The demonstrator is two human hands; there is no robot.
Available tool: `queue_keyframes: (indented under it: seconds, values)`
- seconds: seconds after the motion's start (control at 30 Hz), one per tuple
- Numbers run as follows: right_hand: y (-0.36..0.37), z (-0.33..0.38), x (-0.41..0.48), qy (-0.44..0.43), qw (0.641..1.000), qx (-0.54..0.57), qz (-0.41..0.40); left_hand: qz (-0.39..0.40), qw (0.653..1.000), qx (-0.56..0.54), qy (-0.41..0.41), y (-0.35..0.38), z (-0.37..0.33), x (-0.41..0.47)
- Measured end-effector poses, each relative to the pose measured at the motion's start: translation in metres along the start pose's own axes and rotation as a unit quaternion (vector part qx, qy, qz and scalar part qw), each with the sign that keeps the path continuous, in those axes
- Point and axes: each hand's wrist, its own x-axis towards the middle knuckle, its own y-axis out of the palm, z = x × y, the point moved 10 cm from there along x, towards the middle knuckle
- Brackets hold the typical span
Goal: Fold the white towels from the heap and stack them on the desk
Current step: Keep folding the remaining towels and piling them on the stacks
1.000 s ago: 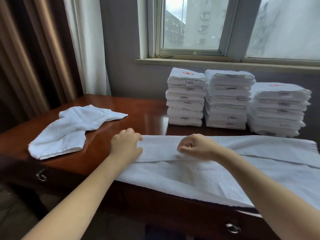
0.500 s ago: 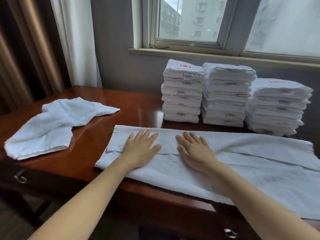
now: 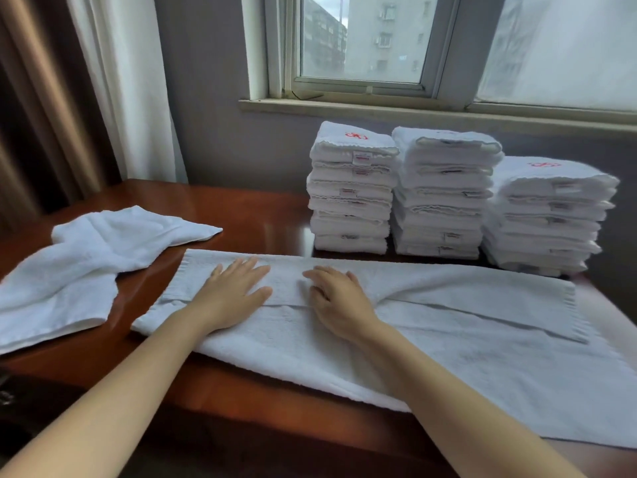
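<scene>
A long white towel [image 3: 448,326] lies across the front of the brown desk [image 3: 241,215], its far edge folded over toward me. My left hand [image 3: 234,291] presses flat on the folded flap near the towel's left end, fingers spread. My right hand [image 3: 339,298] rests on the same flap just to the right, its fingers slightly bent on the cloth. Three stacks of folded white towels stand at the back: a left stack [image 3: 351,191], a middle stack [image 3: 444,194] and a lower right stack [image 3: 548,215].
A loose, rumpled white towel [image 3: 86,267] lies at the desk's left. Behind the stacks is a grey wall under a window sill [image 3: 413,112]. Curtains [image 3: 86,81] hang at the left. The long towel overhangs the desk's front edge at the right.
My hands went from pinching the towel's folded edge to lying flat on it. Since half a second ago my right fingers have bent a little.
</scene>
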Motion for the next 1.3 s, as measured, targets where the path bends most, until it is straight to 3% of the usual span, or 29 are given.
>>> queue_keyframes:
  seconds: [0.1,0.23,0.4,0.7,0.83,0.93,1.1,1.3]
  values:
    - [-0.038,-0.013,-0.017,-0.011,0.997,0.071,-0.036,-0.061,0.993,-0.092,0.047,-0.016,-0.04,-0.007]
    - [-0.095,-0.059,-0.05,0.024,0.994,0.005,-0.104,-0.084,0.972,-0.156,0.152,-0.027,-0.122,-0.021]
    - [-0.112,-0.124,-0.079,0.12,0.986,-0.106,-0.038,-0.056,0.962,-0.166,0.209,-0.012,-0.186,-0.022]
    - [-0.132,-0.138,-0.077,0.069,0.971,-0.229,0.01,-0.056,0.977,-0.121,0.169,-0.005,-0.199,-0.01]
    - [-0.164,-0.144,-0.089,0.094,0.961,-0.248,-0.084,-0.095,0.973,-0.131,0.166,-0.012,-0.199,-0.011]
    - [-0.183,-0.133,-0.102,0.065,0.959,-0.229,-0.154,-0.148,0.969,-0.125,0.151,-0.024,-0.196,-0.013]
    - [-0.158,-0.147,-0.113,0.081,0.967,-0.236,-0.048,-0.141,0.976,-0.061,0.155,-0.02,-0.204,-0.015]
    - [-0.181,-0.186,-0.141,0.153,0.959,-0.229,-0.07,-0.137,0.968,-0.099,0.186,-0.018,-0.245,-0.011]
